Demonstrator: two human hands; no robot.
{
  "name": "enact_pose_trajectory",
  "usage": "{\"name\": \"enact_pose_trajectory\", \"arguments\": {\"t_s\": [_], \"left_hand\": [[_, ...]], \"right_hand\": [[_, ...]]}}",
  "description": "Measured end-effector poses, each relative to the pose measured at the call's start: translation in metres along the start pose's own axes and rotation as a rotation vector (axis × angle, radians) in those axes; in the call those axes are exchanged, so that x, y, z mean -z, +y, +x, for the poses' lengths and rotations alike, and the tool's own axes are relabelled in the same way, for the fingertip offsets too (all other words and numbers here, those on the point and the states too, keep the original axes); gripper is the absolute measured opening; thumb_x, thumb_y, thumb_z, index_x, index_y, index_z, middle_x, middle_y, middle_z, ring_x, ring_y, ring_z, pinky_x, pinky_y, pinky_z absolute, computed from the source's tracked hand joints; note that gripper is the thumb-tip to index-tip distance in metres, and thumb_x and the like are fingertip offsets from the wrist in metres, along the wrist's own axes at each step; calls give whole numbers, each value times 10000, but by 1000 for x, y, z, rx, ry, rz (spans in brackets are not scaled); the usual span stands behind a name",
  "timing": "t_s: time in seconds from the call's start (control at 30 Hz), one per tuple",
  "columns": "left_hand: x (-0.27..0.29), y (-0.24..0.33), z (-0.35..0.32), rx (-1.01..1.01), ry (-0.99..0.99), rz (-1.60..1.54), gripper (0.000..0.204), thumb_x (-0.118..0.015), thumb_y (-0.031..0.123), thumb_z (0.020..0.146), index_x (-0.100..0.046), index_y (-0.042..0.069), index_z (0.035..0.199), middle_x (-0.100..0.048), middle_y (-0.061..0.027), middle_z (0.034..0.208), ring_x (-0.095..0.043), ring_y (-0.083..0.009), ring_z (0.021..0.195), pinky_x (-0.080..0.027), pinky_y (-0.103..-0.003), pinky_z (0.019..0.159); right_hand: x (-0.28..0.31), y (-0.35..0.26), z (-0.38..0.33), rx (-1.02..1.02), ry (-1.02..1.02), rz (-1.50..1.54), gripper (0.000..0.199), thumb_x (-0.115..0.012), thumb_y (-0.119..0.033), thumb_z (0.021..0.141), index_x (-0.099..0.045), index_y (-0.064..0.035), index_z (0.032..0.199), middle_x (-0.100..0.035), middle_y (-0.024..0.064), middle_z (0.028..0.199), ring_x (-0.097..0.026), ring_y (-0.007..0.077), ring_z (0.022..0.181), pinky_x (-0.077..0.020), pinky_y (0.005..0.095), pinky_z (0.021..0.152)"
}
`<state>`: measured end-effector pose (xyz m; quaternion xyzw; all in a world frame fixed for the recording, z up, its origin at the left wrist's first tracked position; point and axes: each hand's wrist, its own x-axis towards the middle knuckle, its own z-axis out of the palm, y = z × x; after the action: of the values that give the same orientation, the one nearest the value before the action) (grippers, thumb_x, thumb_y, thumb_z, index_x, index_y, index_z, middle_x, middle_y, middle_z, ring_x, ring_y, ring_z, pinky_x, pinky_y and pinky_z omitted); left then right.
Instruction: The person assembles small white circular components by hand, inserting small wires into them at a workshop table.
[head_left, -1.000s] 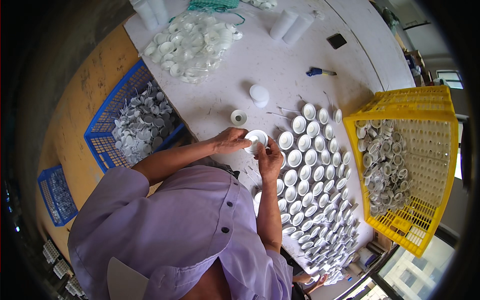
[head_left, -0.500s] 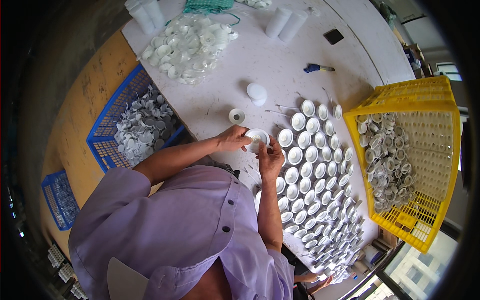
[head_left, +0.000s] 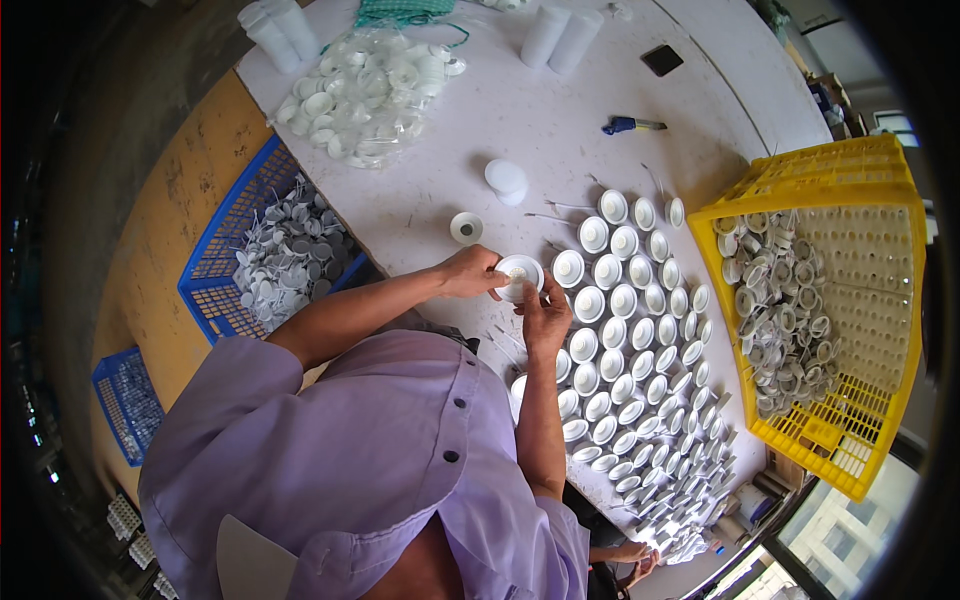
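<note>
Little has changed over the last second: left hand [head_left: 470, 272] and right hand [head_left: 545, 312] still pinch one white round cap [head_left: 519, 275], unplaced beside the rows of caps [head_left: 610, 340].

The white round part [head_left: 519, 272] is partly covered by the fingers of the left hand [head_left: 470, 272] and the right hand [head_left: 545, 318], so the grip on its underside and whether anything small sits between the fingertips cannot be told. The near edge of the bench [head_left: 480, 110] and part of the rows of white cups [head_left: 620, 330] lie hidden under the person's purple sleeve [head_left: 400, 440] and right forearm, and the far cups at the lower right shrink into a blur too small to count. The small blue crate [head_left: 128, 400] fades into the dark fisheye rim, its contents unreadable, and another person's hands [head_left: 628, 555] at the bottom edge are half hidden behind the shoulder.
</note>
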<state>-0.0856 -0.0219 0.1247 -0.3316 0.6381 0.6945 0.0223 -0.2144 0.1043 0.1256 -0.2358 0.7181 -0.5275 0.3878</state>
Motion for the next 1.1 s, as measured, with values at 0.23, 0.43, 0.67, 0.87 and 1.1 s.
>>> {"name": "enact_pose_trajectory", "arguments": {"t_s": [0.23,0.43,0.67,0.87,1.1], "left_hand": [[-13,-3,16,-48,46,98,240,-594,163,858,-612,-59,947,-659,-123,812,-637,-173,674,-507,-316,632],[-30,8,32,-101,50,351,196,-618,166,814,-631,-29,833,-597,-94,633,-504,-89,596,-429,-312,539],[-62,36,49,73,-133,312,233,-608,156,855,-607,-22,1005,-649,-68,788,-578,-117,693,-489,-280,627],[-74,60,54,-118,-14,216,401,-617,146,879,-494,-10,1228,-593,-171,1168,-600,-196,1032,-494,-301,869],[-70,41,45,-109,150,224,353,-609,158,862,-556,-17,1164,-629,-153,1104,-627,-199,965,-491,-296,840]], "right_hand": [[30,-2,-1,303,-41,-273,757,-799,-95,689,-411,-34,1336,-500,142,1216,-601,186,899,-534,269,636],[43,-23,4,686,-59,-804,777,-798,-229,629,-455,-23,1295,-478,183,1238,-501,355,1043,-447,417,848],[84,-19,-1,574,-28,-769,756,-802,-178,608,-483,-1,1271,-485,179,1214,-507,340,1021,-455,402,866],[213,9,24,576,242,-593,833,-832,-12,542,-477,-89,1291,-468,160,1232,-496,308,1118,-448,374,925],[474,60,55,230,738,-799,774,-809,-181,609,-475,-3,1285,-470,202,1214,-483,331,1128,-404,368,965]]}}
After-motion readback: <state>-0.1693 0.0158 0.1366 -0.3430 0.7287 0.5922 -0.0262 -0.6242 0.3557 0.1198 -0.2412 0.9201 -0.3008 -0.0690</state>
